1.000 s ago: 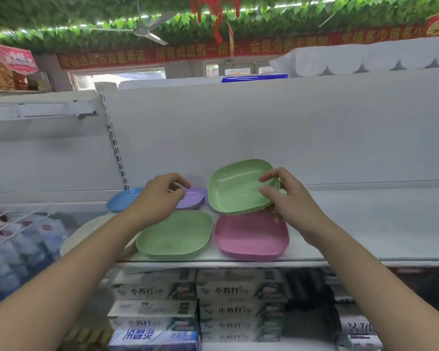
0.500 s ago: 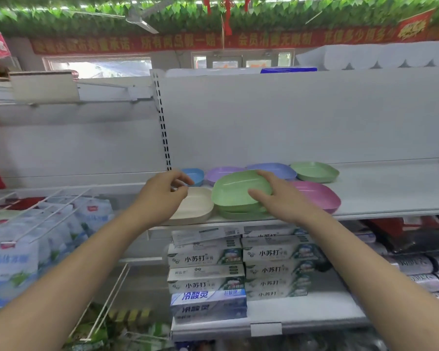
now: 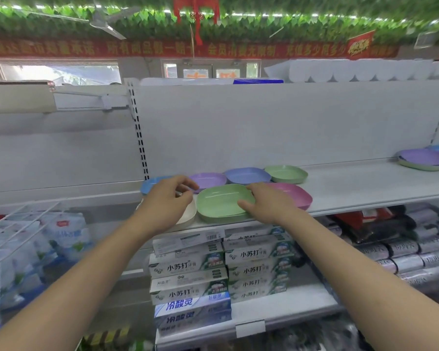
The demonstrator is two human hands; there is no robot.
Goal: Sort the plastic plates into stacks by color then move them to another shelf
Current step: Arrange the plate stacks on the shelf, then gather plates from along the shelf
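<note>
Lowered: green plate point(image 3: 223, 202) stacked | right hand point(image 3: 269, 205) flat on it

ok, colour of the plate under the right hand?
Light green plate, clearest in the head view.

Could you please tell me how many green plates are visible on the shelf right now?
2: the front green plate under the right hand, and the back green plate at the row's right end. More may lie hidden within stacks.
</note>
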